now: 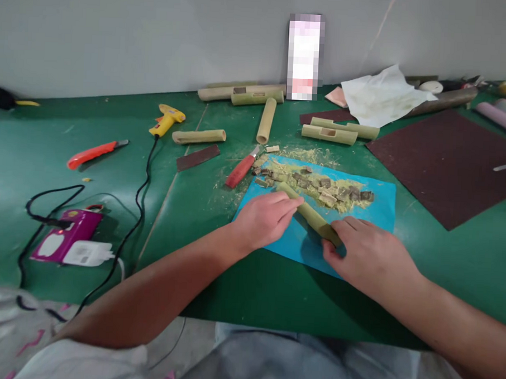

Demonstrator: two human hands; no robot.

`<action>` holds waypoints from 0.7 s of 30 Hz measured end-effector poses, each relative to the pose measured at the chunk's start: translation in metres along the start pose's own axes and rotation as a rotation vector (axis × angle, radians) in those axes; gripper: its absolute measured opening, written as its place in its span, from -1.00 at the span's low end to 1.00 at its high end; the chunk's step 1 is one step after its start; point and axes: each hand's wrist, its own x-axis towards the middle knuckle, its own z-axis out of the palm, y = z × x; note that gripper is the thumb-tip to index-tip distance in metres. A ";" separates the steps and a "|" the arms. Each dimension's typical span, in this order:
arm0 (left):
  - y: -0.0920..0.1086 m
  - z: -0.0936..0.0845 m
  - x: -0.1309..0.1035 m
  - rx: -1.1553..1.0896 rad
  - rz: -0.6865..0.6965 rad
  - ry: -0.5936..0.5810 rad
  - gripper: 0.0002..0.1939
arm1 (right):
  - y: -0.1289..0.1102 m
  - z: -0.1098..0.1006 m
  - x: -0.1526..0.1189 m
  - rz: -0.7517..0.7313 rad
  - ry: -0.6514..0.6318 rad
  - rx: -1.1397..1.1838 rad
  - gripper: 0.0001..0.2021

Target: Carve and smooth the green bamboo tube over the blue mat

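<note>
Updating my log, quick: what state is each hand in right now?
Left hand: fingers curled, fingertips on the bamboo tube; whether it grips cannot be told.
Right hand: closed, holding the bamboo tube's near end.

Smooth bamboo is shown by the held tube (312, 217), rough wood by the chips (328, 197), glossy plastic by the orange cutter (93, 154).

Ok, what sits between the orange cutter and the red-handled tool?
In the head view, a black cord and a dark brown strip lie between the orange cutter and the red-handled tool.
</note>
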 end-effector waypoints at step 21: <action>-0.008 -0.003 0.001 -0.011 0.014 -0.023 -0.67 | 0.000 0.002 0.001 -0.045 -0.043 -0.004 -0.78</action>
